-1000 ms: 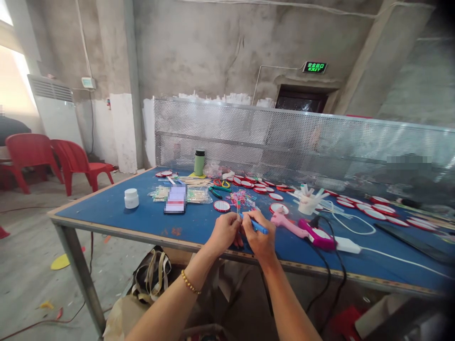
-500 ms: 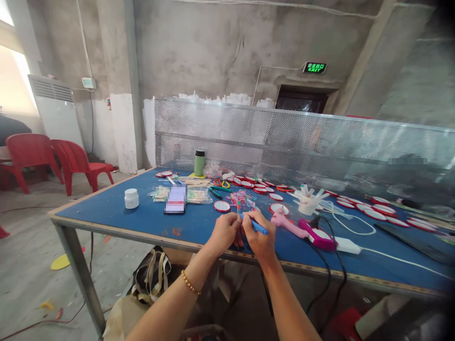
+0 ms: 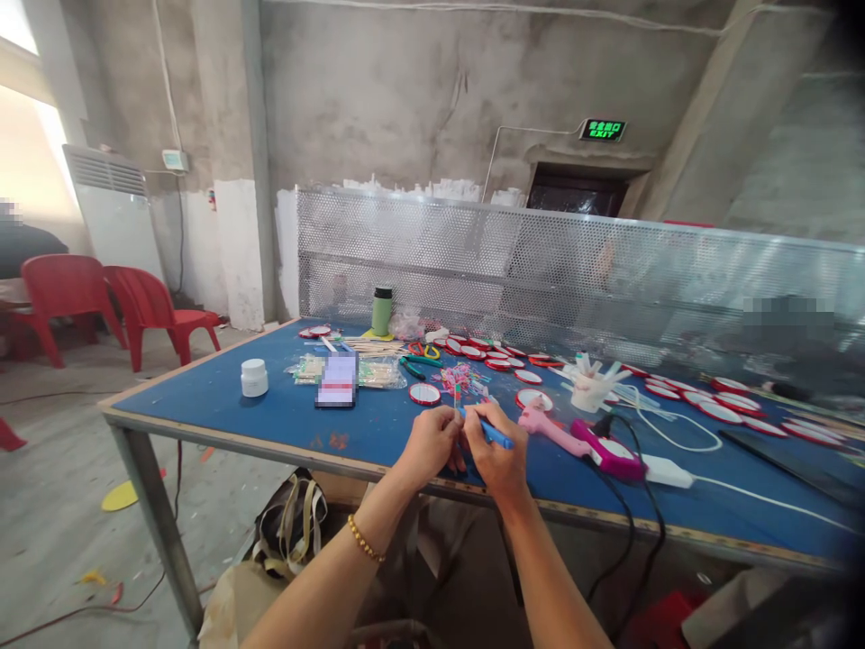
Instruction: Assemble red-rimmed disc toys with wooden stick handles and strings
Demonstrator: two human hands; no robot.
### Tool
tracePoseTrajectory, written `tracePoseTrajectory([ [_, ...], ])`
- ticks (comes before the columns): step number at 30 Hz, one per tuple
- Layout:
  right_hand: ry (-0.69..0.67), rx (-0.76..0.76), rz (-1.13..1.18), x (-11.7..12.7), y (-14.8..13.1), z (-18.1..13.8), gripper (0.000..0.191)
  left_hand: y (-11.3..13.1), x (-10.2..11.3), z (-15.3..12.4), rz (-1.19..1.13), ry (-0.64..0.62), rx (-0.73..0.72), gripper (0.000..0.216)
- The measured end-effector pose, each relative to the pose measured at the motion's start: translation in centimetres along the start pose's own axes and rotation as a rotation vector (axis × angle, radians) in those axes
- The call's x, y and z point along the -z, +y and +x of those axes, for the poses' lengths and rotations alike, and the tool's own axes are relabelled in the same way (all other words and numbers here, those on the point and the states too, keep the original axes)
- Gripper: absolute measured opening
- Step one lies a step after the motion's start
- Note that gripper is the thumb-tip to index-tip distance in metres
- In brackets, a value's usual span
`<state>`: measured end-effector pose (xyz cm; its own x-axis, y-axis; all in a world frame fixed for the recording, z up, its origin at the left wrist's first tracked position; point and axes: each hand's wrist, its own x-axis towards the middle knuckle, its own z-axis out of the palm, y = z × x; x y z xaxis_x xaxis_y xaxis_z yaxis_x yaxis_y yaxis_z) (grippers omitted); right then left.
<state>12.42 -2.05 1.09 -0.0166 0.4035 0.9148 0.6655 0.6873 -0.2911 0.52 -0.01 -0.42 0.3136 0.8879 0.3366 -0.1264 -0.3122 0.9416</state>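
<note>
My left hand (image 3: pixel 432 440) is closed in a pinch at the table's front edge. Out of its fingertips rises a small thin strip (image 3: pixel 458 397) with red and green on it; its lower part is hidden. Close beside it, my right hand (image 3: pixel 498 451) grips a blue pen (image 3: pixel 496 434), its tip end pointing toward the strip. Just beyond the hands lie a pile of small colourful sticks (image 3: pixel 463 379) and a round red-rimmed white disc (image 3: pixel 424 394). A pink glue gun (image 3: pixel 550 431) rests to the right of my right hand.
On the blue table (image 3: pixel 223 428) are a white jar (image 3: pixel 254 379), a phone (image 3: pixel 336 379), green-handled pliers (image 3: pixel 412 367), a green bottle (image 3: pixel 382 312), and a cup of white sticks (image 3: pixel 589 392). Several red-rimmed discs lie behind. Cables trail at right. A perforated metal panel (image 3: pixel 419 243) stands along the back.
The view has turned very slightly left. Both hands keep their hold on the strip and the blue pen, with hardly any visible movement.
</note>
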Motion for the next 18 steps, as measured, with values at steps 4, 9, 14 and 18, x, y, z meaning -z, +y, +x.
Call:
tracePoseTrajectory([
  [4, -0.003, -0.005, 0.004, 0.0, 0.0, -0.03, 0.02, 0.07, -0.03, -0.05, -0.004, 0.002, 0.006, 0.03],
  [9, -0.009, -0.013, 0.038, -0.05, 0.08, -0.08, 0.021, 0.13, -0.06, -0.04, 0.002, 0.008, 0.023, 0.031],
  [14, -0.005, -0.013, 0.031, -0.06, 0.21, -0.1, 0.02, 0.17, -0.08, -0.06, -0.001, 0.003, 0.014, 0.029],
  [18, 0.006, -0.014, 0.018, 0.02, 0.19, -0.2, 0.02, 0.22, 0.0, -0.16, -0.003, -0.005, -0.002, 0.029],
])
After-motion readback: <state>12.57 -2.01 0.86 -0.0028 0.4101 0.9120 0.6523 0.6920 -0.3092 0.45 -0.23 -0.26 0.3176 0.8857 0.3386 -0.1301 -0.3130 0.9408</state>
